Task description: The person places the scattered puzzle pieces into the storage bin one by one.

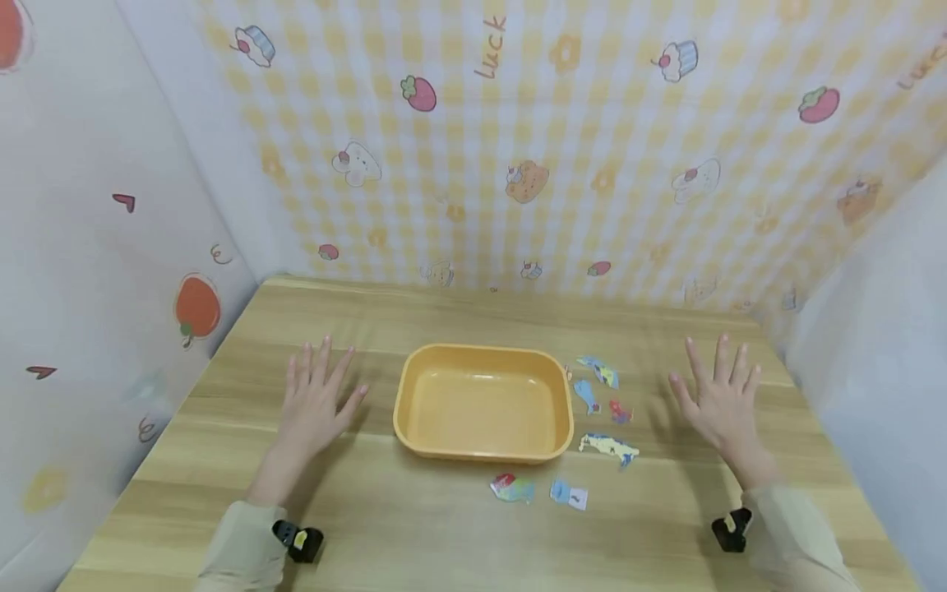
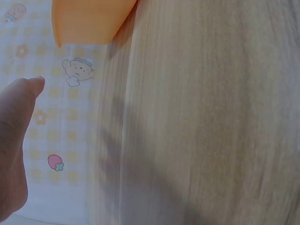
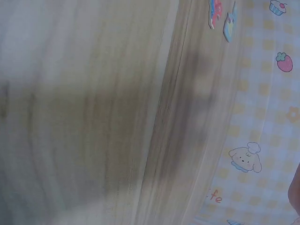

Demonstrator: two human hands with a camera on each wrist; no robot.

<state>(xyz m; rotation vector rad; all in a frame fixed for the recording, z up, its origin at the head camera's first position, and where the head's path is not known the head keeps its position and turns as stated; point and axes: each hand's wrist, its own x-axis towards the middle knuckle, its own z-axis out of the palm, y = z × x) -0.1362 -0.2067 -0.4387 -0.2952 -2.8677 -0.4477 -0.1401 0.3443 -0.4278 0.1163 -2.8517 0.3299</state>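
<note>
Beige-sleeved, our left hand (image 1: 316, 403) is spread, its fingers fanned and its thumb angled toward the tray (image 1: 484, 454), and our right hand (image 1: 723, 404) mirrors it, fingers apart and thumb turned inward. A black wrist device (image 1: 302, 543) sits by our left cuff, and another black device (image 1: 732, 530) sits by the right one. The left wrist view gives us our thumb and part of the palm, with one end of the tray above; the right wrist view catches only a sliver of our hand at its edge. Between our hands, nearer the left one, the yellow-orange tray stands upright on the wood-grained tabletop (image 1: 370, 543). Most of the flat cut-outs lie between the tray and our right hand, apart from our fingers: a blue-and-yellow piece (image 1: 601, 372) farthest back, a blue piece (image 1: 587, 396) just beside the tray, a small red piece (image 1: 620, 412), and a pale yellow piece (image 1: 609, 446) edged in blue. Closer to us, in front of the tray, we see a rainbow-tinted piece (image 1: 512, 488) and, to its right, a blue-and-white piece (image 1: 568, 495). Behind the tabletop rises a yellow-and-white checked wall covering (image 1: 459, 148) printed with strawberries, cupcakes and little animal faces.
</note>
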